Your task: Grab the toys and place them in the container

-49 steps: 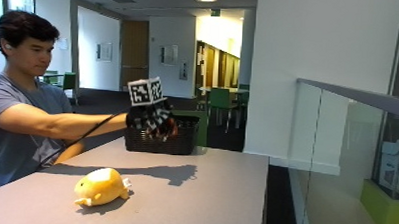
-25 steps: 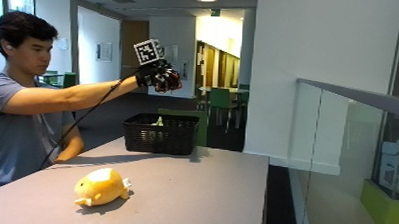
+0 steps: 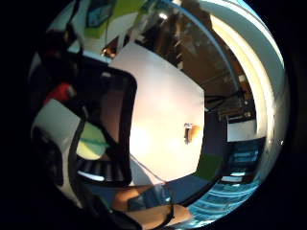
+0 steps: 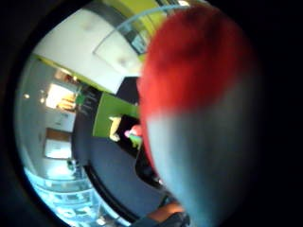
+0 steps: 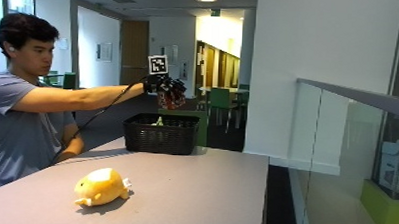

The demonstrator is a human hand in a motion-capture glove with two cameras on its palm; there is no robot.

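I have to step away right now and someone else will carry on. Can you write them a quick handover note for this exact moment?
Right hand: raised above the black basket, gripping a red and grey toy.
Basket: at the far end of the table, with at least one toy already showing inside.
Yellow plush toy: lying on the near part of the table, untouched.
Done: some toys binned.
Left: drop the held toy into the basket, then fetch the yellow plush.

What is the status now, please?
Right hand above basket, holds red toy. Yellow toy lies on table. Nothing in the way.
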